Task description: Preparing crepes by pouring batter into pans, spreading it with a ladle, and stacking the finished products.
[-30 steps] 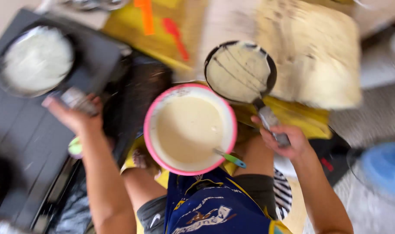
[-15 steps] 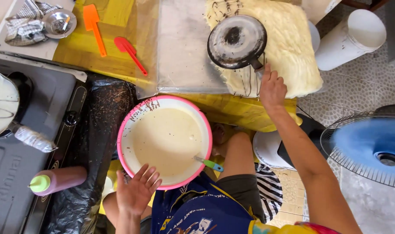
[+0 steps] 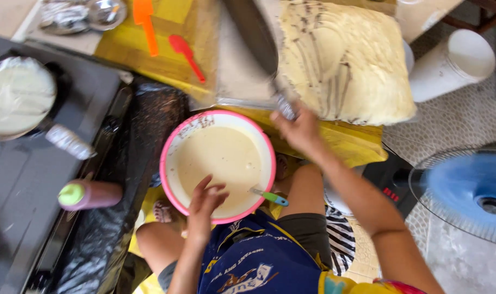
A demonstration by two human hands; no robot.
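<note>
Pink-rimmed batter bowl (image 3: 218,165) sat in the head view between the person's knees, full of pale batter, a green-handled utensil (image 3: 269,196) lying on its near-right rim. Left hand (image 3: 204,204) rested on the bowl's near edge, fingers loosely spread and curled over the rim, tips just above the batter; it pinched nothing. Right hand (image 3: 299,130) was wrapped around the foil-covered handle of a dark pan (image 3: 253,35), fingers pressed together in a closed grip, pan tilted on edge above the yellow mat (image 3: 161,54). Just right of the pan lay a stack of thin crepes (image 3: 343,60). An orange spatula (image 3: 144,22) and a red spoon (image 3: 185,51) lay on the mat, well apart from the hands. At left, a second pan holding a pale crepe (image 3: 16,95) sat on a dark stove (image 3: 52,179), pink squeeze bottle (image 3: 90,194) beside it. Risk, as a judgement: the tilted pan could catch the crepes; the unattended crepe could overcook; the fan (image 3: 468,190) stood near.
</note>
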